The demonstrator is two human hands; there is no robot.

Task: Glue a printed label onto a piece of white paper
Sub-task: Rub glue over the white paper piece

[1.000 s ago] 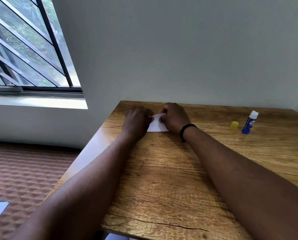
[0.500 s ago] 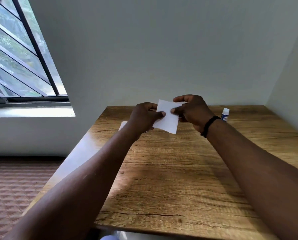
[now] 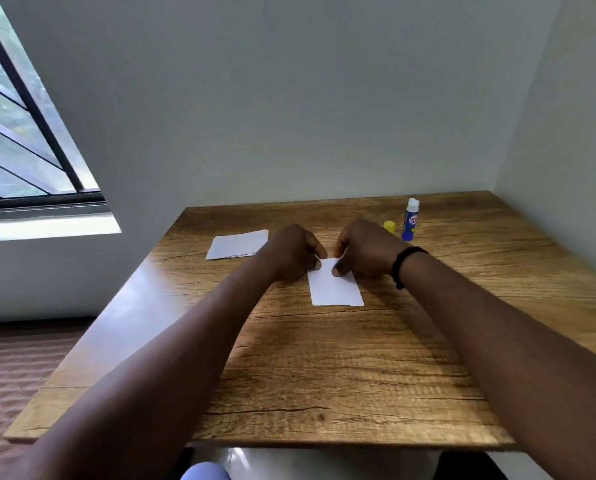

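A small white paper slip lies flat on the wooden table, blank side up, with no print visible. My left hand pinches its far left corner with curled fingers. My right hand, a black band on the wrist, holds its far right corner with the thumb on top of the slip. A second, larger white paper lies flat to the left, apart from both hands. An uncapped blue glue stick stands upright at the back right, its yellow cap beside it.
The table sits in a corner, with grey walls behind it and to its right. A barred window is at the left. Patterned floor shows left of the table edge.
The slip was held up in the air between both hands half a second ago; now it lies on the table nearer to me. The larger paper has come into full view.
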